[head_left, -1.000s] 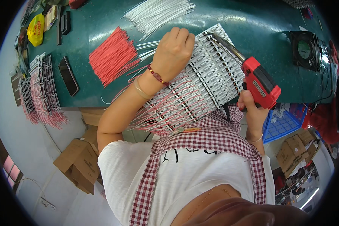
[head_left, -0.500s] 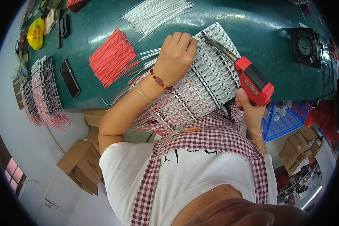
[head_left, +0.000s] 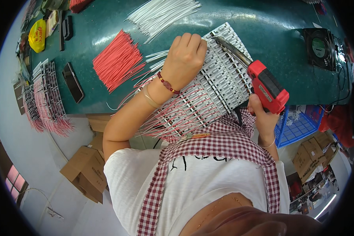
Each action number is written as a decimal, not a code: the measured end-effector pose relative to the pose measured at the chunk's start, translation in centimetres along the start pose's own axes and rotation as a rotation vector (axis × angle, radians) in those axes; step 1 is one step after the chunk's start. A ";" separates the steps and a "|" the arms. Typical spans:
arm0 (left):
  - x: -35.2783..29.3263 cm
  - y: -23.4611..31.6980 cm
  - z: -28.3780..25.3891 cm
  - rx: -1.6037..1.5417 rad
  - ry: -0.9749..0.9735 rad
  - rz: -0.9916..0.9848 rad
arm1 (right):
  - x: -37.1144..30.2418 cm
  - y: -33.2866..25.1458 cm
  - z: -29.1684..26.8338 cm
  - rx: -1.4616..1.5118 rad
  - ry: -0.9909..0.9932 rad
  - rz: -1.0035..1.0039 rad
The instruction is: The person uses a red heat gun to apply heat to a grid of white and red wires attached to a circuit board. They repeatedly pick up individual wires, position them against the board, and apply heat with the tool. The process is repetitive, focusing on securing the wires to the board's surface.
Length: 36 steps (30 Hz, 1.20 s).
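Observation:
My right hand [head_left: 263, 118] grips a red and black soldering gun [head_left: 268, 87]. The gun's dark metal tip points up and left, over the upper part of a panel of small white circuit boards [head_left: 224, 74]. At the panel's upper left edge my left hand [head_left: 187, 53] is closed, fingers curled down. Its fingertips are hidden, so what they pinch cannot be made out. White wires [head_left: 156, 56] stick out to the left from beneath this hand. Red and white wires [head_left: 173, 112] hang off the panel's lower left rows. The panel overhangs the table's near edge, above the checked apron.
On the green table [head_left: 271, 23] lie a red wire pile [head_left: 118, 61], a white wire pile [head_left: 163, 15] and a phone [head_left: 72, 82]. Wired panels [head_left: 47, 94] hang over the left edge. A black fan [head_left: 319, 49] stands right, a blue crate [head_left: 297, 128] below.
The soldering gun and my right hand have shifted slightly right, and the tip sits a little farther from my left hand. My left hand stays almost in place.

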<state>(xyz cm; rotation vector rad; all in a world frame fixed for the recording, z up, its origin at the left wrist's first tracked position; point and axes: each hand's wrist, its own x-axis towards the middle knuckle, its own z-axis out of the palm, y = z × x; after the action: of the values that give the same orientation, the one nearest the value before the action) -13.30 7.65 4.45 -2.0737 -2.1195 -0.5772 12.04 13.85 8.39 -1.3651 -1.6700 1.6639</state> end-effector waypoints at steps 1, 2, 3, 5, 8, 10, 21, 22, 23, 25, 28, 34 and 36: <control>0.1 0.1 -0.1 0.008 -0.010 -0.001 | 0.0 0.0 0.0 -0.009 0.000 -0.012; 0.1 0.1 -0.2 0.016 -0.020 -0.001 | 0.0 0.1 0.0 -0.019 0.001 -0.025; 0.2 0.1 -0.2 0.025 -0.020 0.006 | -0.1 0.1 0.0 -0.028 0.001 -0.037; 0.2 0.0 -0.3 0.043 -0.020 0.019 | -0.4 0.3 -0.4 0.001 -0.019 0.017; 0.2 0.1 -0.8 0.033 0.085 0.050 | -0.8 0.7 -0.5 0.004 0.005 0.009; -0.1 0.6 -0.8 -0.011 0.060 0.028 | -1.0 0.8 -0.6 0.015 0.004 0.030; -0.2 1.2 -0.2 -0.073 0.011 0.001 | -0.6 1.5 -0.6 0.010 -0.019 -0.019; -0.2 1.2 -0.2 -0.070 0.008 0.000 | -0.6 1.6 -0.6 -0.006 -0.020 -0.028; -0.1 1.2 -0.2 -0.068 0.005 0.000 | -0.7 1.7 -0.7 -0.022 -0.021 -0.038; -0.1 1.3 -0.3 -0.063 -0.002 0.003 | -0.8 1.8 -0.8 -0.031 -0.015 -0.043; -0.1 1.3 -0.3 -0.050 -0.022 0.005 | -1.3 1.8 -1.0 -0.006 0.015 -0.016; 0.1 1.4 -0.6 -0.007 -0.062 0.011 | -1.6 2.3 -1.8 0.043 -0.002 -0.021; 0.1 1.4 -0.7 -0.005 -0.053 0.017 | -1.8 2.0 -1.9 0.072 -0.019 0.014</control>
<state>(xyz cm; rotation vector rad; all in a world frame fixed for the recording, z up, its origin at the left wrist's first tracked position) -12.08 7.52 5.38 -2.1303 -2.1286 -0.5322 15.10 12.88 7.52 -1.3343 -1.5985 1.7326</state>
